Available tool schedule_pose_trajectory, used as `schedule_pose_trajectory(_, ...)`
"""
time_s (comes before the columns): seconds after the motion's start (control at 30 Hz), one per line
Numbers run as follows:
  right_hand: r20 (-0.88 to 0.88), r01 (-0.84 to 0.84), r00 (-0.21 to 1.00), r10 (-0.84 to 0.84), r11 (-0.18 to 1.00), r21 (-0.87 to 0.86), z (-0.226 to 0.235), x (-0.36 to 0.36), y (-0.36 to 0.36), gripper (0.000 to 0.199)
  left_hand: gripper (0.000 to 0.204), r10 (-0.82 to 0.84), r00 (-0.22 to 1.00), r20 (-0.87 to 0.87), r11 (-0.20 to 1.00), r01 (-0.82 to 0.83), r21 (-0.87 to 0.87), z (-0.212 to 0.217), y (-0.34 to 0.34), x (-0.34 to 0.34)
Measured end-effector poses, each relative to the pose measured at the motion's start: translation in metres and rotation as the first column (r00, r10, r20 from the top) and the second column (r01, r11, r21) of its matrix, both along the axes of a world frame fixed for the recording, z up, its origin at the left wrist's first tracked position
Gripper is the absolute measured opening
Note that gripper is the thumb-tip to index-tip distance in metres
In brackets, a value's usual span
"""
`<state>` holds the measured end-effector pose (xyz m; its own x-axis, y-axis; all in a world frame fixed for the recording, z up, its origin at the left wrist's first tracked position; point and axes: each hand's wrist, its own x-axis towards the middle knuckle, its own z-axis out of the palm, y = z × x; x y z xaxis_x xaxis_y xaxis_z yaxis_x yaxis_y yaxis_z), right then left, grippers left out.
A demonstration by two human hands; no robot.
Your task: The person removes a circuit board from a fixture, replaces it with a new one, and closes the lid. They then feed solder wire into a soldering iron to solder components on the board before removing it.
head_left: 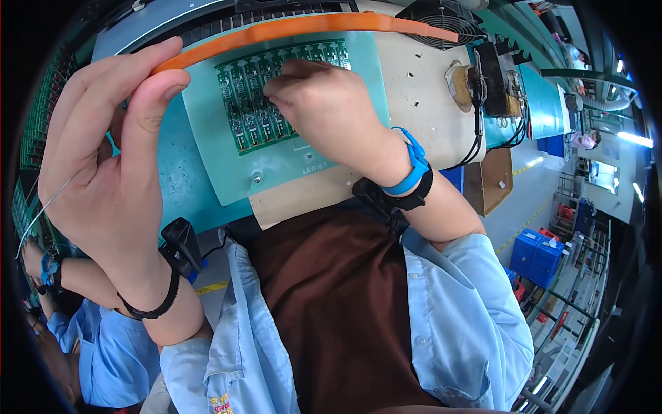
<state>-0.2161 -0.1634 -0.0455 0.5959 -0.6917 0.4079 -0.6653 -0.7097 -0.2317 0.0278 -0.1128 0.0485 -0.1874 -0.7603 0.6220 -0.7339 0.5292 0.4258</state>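
While the left hand (103, 159) rises large at the left of the frame, its thumb and fingers pinch together on the near end of a long orange strip (303, 29) that arcs across the top of the frame toward the upper right. The right hand (327, 110) sits at upper centre, fingers curled down and touching a green circuit board panel (258, 103); whether it grips anything cannot be told. That panel lies on a teal fixture plate (227, 165), which rests on a tan board (420, 90). A blue wrist strap (414, 165) circles the right wrist and a black band (155, 303) the left. A small fan (441, 17) stands at the top right, and another person's sleeve (103, 352) shows at lower left.
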Motion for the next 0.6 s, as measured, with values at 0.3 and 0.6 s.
schedule_pose_trajectory(0.3, 0.0, 0.023, 1.0, -0.023, 1.0, 0.007, -0.002, 0.014, 0.004, 0.007, 0.02, -0.029, 0.998, -0.061, 0.999, 0.026, -0.038, -0.005, -0.002, -0.004)
schedule_pose_trajectory(0.6, 0.072, -0.055, 0.996, 0.057, 0.998, -0.027, 0.007, 0.018, 0.001, 0.009, 0.019, 0.043, 0.994, -0.099, 0.999, -0.042, 0.009, -0.002, 0.005, -0.009)
